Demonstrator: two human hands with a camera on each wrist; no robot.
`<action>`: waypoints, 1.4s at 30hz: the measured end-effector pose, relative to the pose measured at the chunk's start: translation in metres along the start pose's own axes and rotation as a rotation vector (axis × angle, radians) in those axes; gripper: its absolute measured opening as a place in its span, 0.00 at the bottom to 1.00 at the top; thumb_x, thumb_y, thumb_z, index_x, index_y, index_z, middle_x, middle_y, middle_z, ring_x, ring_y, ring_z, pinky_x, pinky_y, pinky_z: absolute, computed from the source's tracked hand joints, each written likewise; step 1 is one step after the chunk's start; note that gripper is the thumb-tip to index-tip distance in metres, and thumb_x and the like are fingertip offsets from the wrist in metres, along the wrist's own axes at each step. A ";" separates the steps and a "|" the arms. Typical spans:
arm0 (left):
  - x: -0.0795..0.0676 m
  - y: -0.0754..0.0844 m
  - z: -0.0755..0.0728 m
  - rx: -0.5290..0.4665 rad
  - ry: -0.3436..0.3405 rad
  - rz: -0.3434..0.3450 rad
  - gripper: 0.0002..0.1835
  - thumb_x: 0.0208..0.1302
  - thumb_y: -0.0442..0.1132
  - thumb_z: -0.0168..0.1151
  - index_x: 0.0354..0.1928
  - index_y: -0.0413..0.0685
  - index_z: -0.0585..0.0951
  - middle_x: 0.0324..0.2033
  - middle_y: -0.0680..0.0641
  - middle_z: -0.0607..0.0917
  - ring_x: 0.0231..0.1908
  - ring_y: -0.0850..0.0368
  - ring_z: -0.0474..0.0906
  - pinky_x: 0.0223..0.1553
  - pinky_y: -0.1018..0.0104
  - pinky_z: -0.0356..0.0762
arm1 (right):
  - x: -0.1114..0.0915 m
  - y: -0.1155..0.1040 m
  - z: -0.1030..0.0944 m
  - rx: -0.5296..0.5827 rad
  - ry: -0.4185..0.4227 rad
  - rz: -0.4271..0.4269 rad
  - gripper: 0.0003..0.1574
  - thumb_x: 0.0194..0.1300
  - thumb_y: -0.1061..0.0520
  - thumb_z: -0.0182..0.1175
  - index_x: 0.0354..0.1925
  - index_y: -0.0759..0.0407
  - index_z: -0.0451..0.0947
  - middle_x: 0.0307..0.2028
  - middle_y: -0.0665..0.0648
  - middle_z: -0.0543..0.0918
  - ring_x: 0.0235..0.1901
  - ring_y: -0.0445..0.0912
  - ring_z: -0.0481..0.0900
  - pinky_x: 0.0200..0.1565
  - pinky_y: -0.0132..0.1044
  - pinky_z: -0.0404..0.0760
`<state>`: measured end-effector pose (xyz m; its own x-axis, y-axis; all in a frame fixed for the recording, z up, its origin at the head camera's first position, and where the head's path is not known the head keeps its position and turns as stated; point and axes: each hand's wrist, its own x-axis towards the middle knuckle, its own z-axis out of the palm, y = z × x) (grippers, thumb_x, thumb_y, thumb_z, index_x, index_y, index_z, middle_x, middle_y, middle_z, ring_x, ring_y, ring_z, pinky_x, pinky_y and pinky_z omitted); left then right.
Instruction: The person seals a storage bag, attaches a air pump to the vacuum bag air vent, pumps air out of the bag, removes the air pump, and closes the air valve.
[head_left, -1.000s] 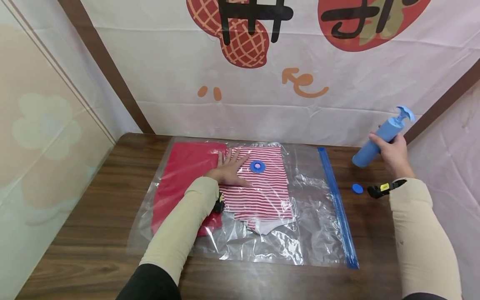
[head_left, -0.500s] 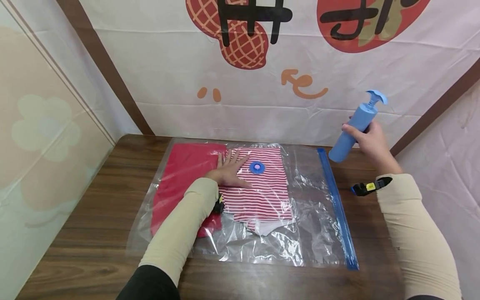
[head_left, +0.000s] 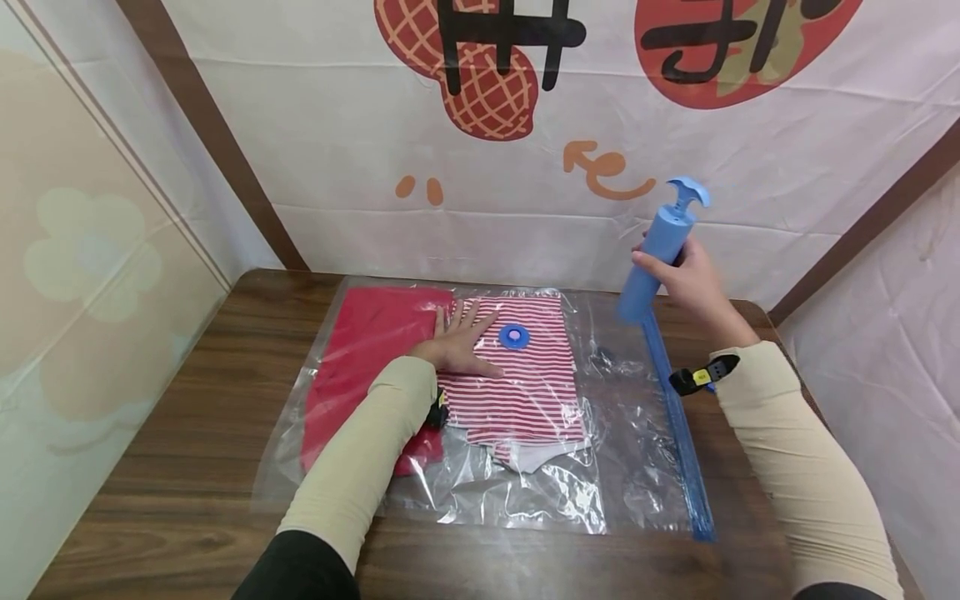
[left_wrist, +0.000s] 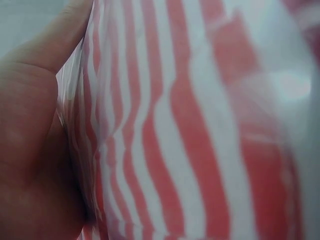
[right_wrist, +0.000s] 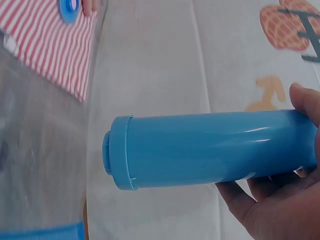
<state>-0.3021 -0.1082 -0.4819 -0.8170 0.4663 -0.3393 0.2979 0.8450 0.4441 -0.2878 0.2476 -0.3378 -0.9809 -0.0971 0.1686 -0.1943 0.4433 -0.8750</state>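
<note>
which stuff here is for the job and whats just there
Likely for the job:
Blue pump, in the right hand
Clear bag, under the left hand
Red cloth and striped cloth, inside the bag
Blue valve

Apparently just there:
Printed backdrop
Wooden table, underneath

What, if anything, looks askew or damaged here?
The red-and-white striped garment looks slightly untidy: a white flap pokes out at a slant below its stripes, inside the clear vacuum bag. No spill or damage stands out.
</note>
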 end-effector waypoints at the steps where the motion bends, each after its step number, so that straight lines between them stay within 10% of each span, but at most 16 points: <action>1: 0.000 -0.001 0.000 -0.007 -0.001 -0.003 0.66 0.51 0.74 0.67 0.82 0.66 0.38 0.80 0.45 0.29 0.76 0.43 0.14 0.69 0.37 0.09 | 0.001 -0.002 0.005 0.007 -0.010 -0.009 0.42 0.71 0.47 0.64 0.71 0.66 0.59 0.66 0.67 0.72 0.68 0.61 0.68 0.69 0.65 0.62; 25: 0.001 0.001 0.001 -0.023 0.002 0.000 0.64 0.53 0.74 0.66 0.82 0.66 0.39 0.80 0.45 0.29 0.76 0.42 0.13 0.68 0.37 0.08 | 0.012 -0.007 0.126 0.227 -0.181 -0.061 0.36 0.72 0.54 0.65 0.70 0.62 0.63 0.60 0.66 0.79 0.64 0.59 0.75 0.68 0.63 0.66; 42: 0.001 0.001 0.001 -0.022 0.001 0.001 0.64 0.54 0.72 0.67 0.82 0.63 0.39 0.80 0.44 0.28 0.76 0.42 0.13 0.68 0.39 0.07 | 0.010 0.004 0.157 0.233 -0.206 -0.045 0.37 0.72 0.51 0.65 0.71 0.60 0.63 0.61 0.64 0.79 0.66 0.57 0.74 0.69 0.60 0.66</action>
<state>-0.3024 -0.1068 -0.4828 -0.8174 0.4665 -0.3380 0.2874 0.8387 0.4626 -0.2972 0.1082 -0.4107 -0.9442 -0.3007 0.1345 -0.2061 0.2207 -0.9533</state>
